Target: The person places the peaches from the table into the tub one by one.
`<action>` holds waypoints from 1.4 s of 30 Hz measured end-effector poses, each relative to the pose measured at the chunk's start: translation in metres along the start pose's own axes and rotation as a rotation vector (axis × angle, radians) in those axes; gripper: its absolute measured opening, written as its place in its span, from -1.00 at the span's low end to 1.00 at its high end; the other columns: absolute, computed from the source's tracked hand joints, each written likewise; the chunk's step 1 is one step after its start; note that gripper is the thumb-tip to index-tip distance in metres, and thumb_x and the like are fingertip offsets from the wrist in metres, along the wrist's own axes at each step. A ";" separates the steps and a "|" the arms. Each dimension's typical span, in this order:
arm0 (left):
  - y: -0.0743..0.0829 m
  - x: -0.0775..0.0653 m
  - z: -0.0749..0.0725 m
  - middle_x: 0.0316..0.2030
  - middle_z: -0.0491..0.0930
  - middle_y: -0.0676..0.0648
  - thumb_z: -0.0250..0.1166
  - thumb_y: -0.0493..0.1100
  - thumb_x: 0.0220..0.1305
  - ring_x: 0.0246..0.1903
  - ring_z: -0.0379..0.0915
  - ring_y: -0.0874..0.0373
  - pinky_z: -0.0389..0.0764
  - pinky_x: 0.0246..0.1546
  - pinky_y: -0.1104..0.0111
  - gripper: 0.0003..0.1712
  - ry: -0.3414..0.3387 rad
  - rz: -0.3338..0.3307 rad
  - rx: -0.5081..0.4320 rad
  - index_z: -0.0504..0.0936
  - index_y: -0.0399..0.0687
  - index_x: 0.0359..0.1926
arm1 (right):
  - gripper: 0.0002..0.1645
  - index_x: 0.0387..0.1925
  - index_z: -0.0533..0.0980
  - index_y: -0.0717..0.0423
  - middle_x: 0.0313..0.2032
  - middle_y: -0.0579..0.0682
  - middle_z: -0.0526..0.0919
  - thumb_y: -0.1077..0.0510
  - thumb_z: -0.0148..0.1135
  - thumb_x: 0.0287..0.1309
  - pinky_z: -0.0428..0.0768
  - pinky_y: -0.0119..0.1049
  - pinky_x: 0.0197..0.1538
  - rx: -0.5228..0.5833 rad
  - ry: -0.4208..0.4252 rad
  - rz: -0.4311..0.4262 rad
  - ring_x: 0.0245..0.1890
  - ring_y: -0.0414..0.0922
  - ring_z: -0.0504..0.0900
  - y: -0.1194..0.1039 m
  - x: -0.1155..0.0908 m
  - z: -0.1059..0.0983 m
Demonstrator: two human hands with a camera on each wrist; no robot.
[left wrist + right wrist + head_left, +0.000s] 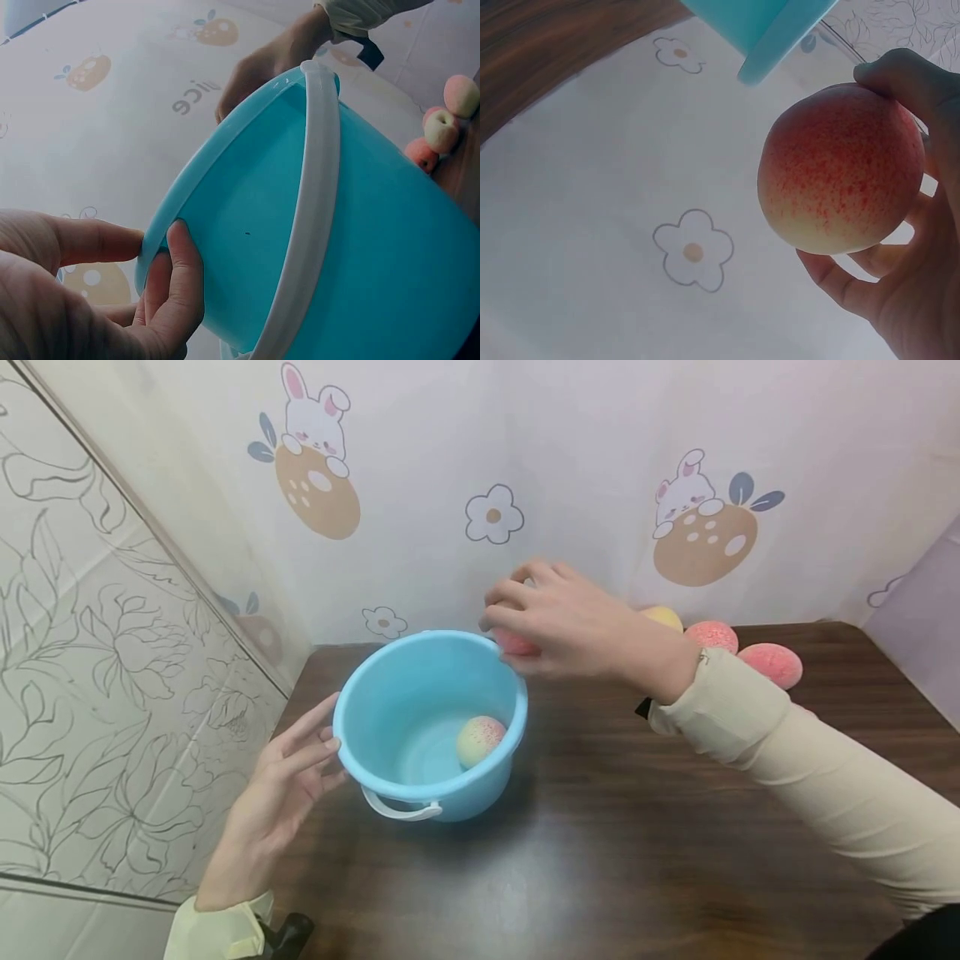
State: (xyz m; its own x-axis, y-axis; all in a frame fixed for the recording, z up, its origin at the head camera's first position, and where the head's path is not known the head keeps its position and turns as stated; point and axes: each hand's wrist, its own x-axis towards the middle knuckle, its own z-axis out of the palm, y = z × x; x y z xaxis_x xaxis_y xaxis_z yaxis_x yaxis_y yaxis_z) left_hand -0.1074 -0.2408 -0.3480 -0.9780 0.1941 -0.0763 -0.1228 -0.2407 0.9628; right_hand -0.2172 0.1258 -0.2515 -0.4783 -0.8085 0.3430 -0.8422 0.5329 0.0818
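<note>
Your right grip (pixel 570 618) grasps a red peach (pixel 516 642) – your left grip (pixel 288 777) pinches the blue bucket (pixel 472 797).
Head view: the held peach is by the bucket's far right rim; a paler peach (pixel 480 741) lies inside, and more peaches (pixel 771 665) sit rightward on the brown counter (pixel 600 827). Left wrist: your fingers clasp the rim, left of the white handle (pixel 319 172). Right wrist: your fingers curl round the peach – red blending into pale yellow.

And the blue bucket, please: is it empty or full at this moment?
Neither: the blue bucket is mostly empty. In the head view, one pale, pink-speckled peach lies inside, with much of its bottom bare.
</note>
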 end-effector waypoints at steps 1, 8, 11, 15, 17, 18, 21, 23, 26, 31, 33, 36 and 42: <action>0.000 0.000 0.000 -0.03 0.73 -0.03 0.09 -0.40 0.50 -0.04 0.70 0.20 0.75 -0.05 0.28 -0.28 0.001 0.000 0.003 0.17 -0.10 0.60 | -0.58 0.11 0.61 -0.14 0.14 -0.03 0.63 0.03 0.42 0.20 0.53 0.12 0.15 -0.001 -0.001 -0.003 0.21 0.17 0.47 -0.001 0.001 0.000; -0.003 0.000 -0.002 -0.03 0.72 -0.03 0.09 -0.40 0.50 -0.04 0.69 0.19 0.74 -0.05 0.29 -0.27 -0.001 0.003 0.006 0.17 -0.09 0.61 | -0.55 0.12 0.60 -0.12 0.13 -0.03 0.62 0.09 0.40 0.17 0.54 0.06 0.07 -0.009 0.019 -0.041 0.20 0.16 0.48 -0.009 0.008 0.003; -0.004 0.001 -0.003 -0.01 0.72 -0.04 0.09 -0.40 0.50 -0.04 0.70 0.19 0.75 -0.06 0.29 -0.27 -0.007 0.006 0.000 0.17 -0.09 0.61 | -0.57 0.10 0.60 -0.10 0.10 -0.03 0.62 0.10 0.39 0.18 0.55 0.04 0.01 -0.011 0.038 -0.068 0.17 0.16 0.49 -0.012 0.011 0.006; -0.005 0.001 -0.003 0.02 0.72 -0.05 0.09 -0.40 0.50 -0.04 0.70 0.19 0.75 -0.06 0.29 -0.27 -0.006 0.004 -0.003 0.17 -0.09 0.61 | -0.56 0.12 0.60 -0.08 0.11 -0.01 0.63 0.09 0.40 0.19 0.57 0.02 -0.01 -0.006 0.045 -0.093 0.16 0.16 0.50 -0.016 0.015 0.010; -0.005 0.001 -0.003 0.02 0.72 -0.05 0.09 -0.39 0.50 -0.03 0.70 0.19 0.75 -0.05 0.29 -0.27 -0.002 0.003 -0.004 0.17 -0.09 0.61 | -0.56 0.13 0.60 -0.08 0.11 -0.01 0.63 0.08 0.41 0.20 0.57 0.01 -0.01 -0.004 0.045 -0.101 0.17 0.15 0.50 -0.017 0.017 0.011; -0.006 0.000 -0.003 0.03 0.72 -0.05 0.09 -0.39 0.50 -0.03 0.70 0.19 0.75 -0.05 0.28 -0.27 -0.001 0.003 -0.003 0.17 -0.09 0.61 | -0.56 0.13 0.61 -0.09 0.11 -0.01 0.63 0.08 0.41 0.20 0.57 0.00 -0.01 -0.004 0.045 -0.104 0.17 0.15 0.50 -0.018 0.017 0.012; -0.006 0.000 -0.003 0.04 0.71 -0.05 0.09 -0.39 0.51 -0.02 0.70 0.19 0.76 -0.04 0.28 -0.27 0.000 0.004 -0.002 0.16 -0.09 0.61 | -0.58 0.10 0.61 -0.09 0.10 -0.02 0.64 0.09 0.41 0.19 0.58 -0.01 -0.03 -0.007 0.053 -0.117 0.16 0.15 0.51 -0.019 0.019 0.015; -0.006 -0.001 -0.003 0.04 0.71 -0.06 0.09 -0.39 0.51 -0.02 0.70 0.18 0.76 -0.04 0.28 -0.27 -0.001 0.005 -0.003 0.15 -0.10 0.61 | -0.60 0.08 0.61 -0.09 0.09 -0.02 0.64 0.10 0.40 0.18 0.58 -0.01 -0.04 -0.011 0.062 -0.128 0.14 0.15 0.51 -0.020 0.019 0.017; -0.007 -0.001 -0.002 0.06 0.70 -0.08 0.08 -0.39 0.51 -0.01 0.70 0.18 0.76 -0.04 0.28 -0.27 -0.002 0.008 -0.001 0.15 -0.10 0.61 | -0.62 0.06 0.61 -0.07 0.08 -0.02 0.65 0.10 0.38 0.18 0.59 0.00 -0.07 -0.015 0.076 -0.143 0.12 0.15 0.52 -0.021 0.021 0.021; -0.005 -0.001 -0.003 0.06 0.70 -0.08 0.08 -0.39 0.51 -0.01 0.69 0.18 0.76 -0.04 0.27 -0.27 -0.001 0.004 0.000 0.15 -0.09 0.62 | -0.64 0.04 0.62 -0.06 0.05 -0.01 0.66 0.12 0.37 0.17 0.59 0.00 -0.07 -0.008 0.090 -0.163 0.08 0.15 0.53 -0.023 0.026 0.023; -0.004 -0.001 -0.003 0.06 0.70 -0.08 0.09 -0.39 0.51 -0.01 0.69 0.18 0.76 -0.04 0.27 -0.27 0.001 0.000 0.000 0.15 -0.09 0.62 | -0.65 0.02 0.61 -0.06 0.04 -0.01 0.66 0.13 0.36 0.17 0.59 -0.01 -0.05 -0.003 0.093 -0.172 0.08 0.15 0.53 -0.024 0.028 0.024; -0.003 -0.001 -0.004 0.09 0.70 -0.09 0.09 -0.38 0.51 0.00 0.69 0.17 0.76 -0.02 0.26 -0.26 0.004 -0.006 0.006 0.15 -0.08 0.62 | -0.68 0.00 0.60 -0.06 0.03 -0.01 0.65 0.14 0.34 0.18 0.58 -0.02 -0.05 0.007 0.086 -0.181 0.08 0.14 0.52 -0.025 0.031 0.027; -0.001 0.000 -0.004 0.14 0.69 -0.11 0.11 -0.37 0.51 0.05 0.69 0.15 0.76 0.02 0.23 -0.27 0.001 -0.012 0.012 0.16 -0.06 0.62 | -0.75 -0.07 0.59 -0.05 0.01 -0.03 0.64 0.16 0.31 0.19 0.52 -0.06 -0.03 0.031 0.069 -0.191 0.05 0.10 0.50 -0.026 0.037 0.033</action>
State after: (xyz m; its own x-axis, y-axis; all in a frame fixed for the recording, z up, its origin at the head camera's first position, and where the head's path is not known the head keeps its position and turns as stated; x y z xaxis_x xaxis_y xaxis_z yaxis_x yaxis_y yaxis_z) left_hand -0.1082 -0.2439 -0.3497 -0.9767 0.1956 -0.0880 -0.1324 -0.2273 0.9648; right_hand -0.2214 0.0740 -0.2714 -0.2915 -0.8745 0.3876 -0.9237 0.3626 0.1235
